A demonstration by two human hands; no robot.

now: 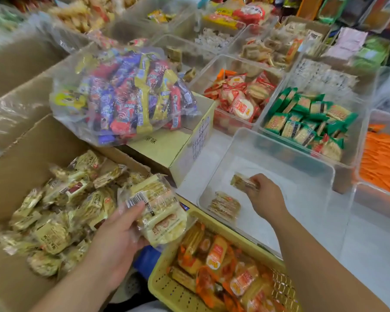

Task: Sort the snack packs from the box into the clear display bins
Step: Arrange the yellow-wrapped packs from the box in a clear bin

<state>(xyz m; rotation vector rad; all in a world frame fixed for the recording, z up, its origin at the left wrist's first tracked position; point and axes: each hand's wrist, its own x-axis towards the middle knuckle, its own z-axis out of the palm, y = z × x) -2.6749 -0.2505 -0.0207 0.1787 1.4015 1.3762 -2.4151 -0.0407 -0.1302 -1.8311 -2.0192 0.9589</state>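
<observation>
Fingers of my right hand pinch one snack pack inside the clear bin, near another pack lying there; my left hand grips stacked packs at the cardboard box's edge.

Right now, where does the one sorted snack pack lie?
Head view: the snack pack lies near-left inside the clear bin, left of the right hand.

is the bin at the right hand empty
No, one snack pack lies in the clear bin and the right hand holds a second pack over it.
</observation>
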